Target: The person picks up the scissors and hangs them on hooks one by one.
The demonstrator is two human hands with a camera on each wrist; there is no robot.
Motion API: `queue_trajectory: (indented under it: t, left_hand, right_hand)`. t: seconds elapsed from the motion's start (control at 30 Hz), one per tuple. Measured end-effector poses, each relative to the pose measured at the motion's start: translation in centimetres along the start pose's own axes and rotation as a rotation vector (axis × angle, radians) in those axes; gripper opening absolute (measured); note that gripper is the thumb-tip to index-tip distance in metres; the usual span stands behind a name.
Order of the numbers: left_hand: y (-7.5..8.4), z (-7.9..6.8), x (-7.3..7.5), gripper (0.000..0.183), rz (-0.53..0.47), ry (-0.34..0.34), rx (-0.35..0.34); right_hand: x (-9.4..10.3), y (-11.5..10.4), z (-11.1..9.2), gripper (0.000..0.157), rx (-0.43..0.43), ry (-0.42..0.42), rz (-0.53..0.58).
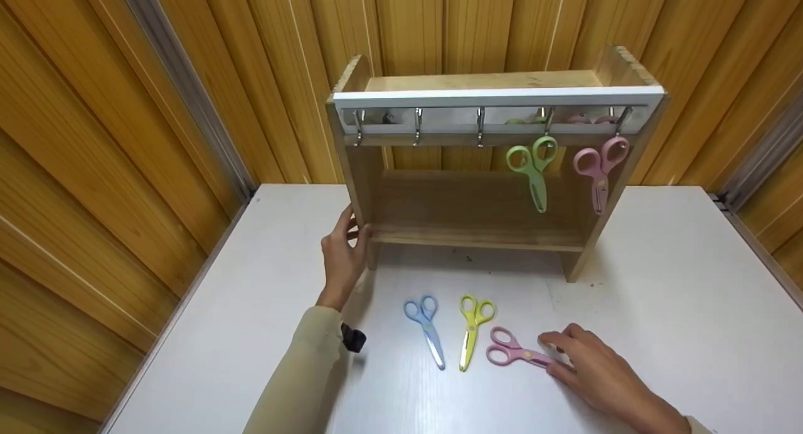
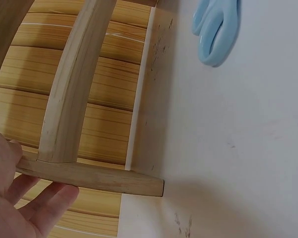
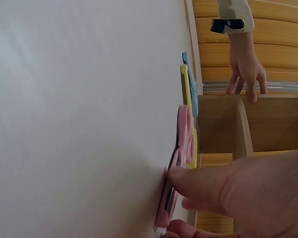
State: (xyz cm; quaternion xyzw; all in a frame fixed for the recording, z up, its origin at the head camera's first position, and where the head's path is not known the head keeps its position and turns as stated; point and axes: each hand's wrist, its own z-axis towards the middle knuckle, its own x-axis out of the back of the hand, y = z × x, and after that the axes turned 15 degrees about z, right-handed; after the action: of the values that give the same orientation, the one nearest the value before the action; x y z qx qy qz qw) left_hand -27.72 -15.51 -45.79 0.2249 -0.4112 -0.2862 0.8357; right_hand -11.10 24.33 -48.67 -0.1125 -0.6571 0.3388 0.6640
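A wooden rack [image 1: 477, 241] stands on the white table, with a row of metal hooks [image 1: 480, 127] along its front rail. My left hand [image 1: 344, 258] grips the rack's left side panel, thumb at the front edge and fingers on the outer side. My right hand [image 1: 596, 365] is at the blade end of pink scissors [image 1: 515, 352] lying on the table. Its thumb [image 3: 188, 179] touches the blade, while the index finger is spread away from it. Yellow scissors [image 1: 472, 330] and blue scissors [image 1: 428, 327] lie to the left, handles toward the rack.
Green scissors [image 1: 533, 170] and a second pink pair of scissors [image 1: 600, 170] hang from the two right-hand hooks; the other hooks are bare. Wood-patterned panels [image 1: 408, 26] rise behind and beside the table [image 1: 251, 333]. A dark device [image 1: 354, 338] sits on the left wrist.
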Motion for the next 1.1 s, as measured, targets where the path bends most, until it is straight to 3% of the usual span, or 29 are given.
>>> queue_trajectory:
  t: [0.13,0.43,1.1]
  left_hand:
    - [-0.1,0.0,0.0,0.051,0.001,0.0,-0.003]
    - [0.0,0.0,-0.1,0.052,0.004,0.016,-0.022]
    - [0.0,0.0,-0.2,0.051,0.004,0.02,0.002]
  right_hand:
    - [0.4,0.7,0.0,0.021,0.046,0.006,0.026]
    - [0.8,1.3,0.0,0.024,0.078,-0.016,0.026]
    - [0.8,1.2,-0.1,0.024,0.036,-0.029,-0.003]
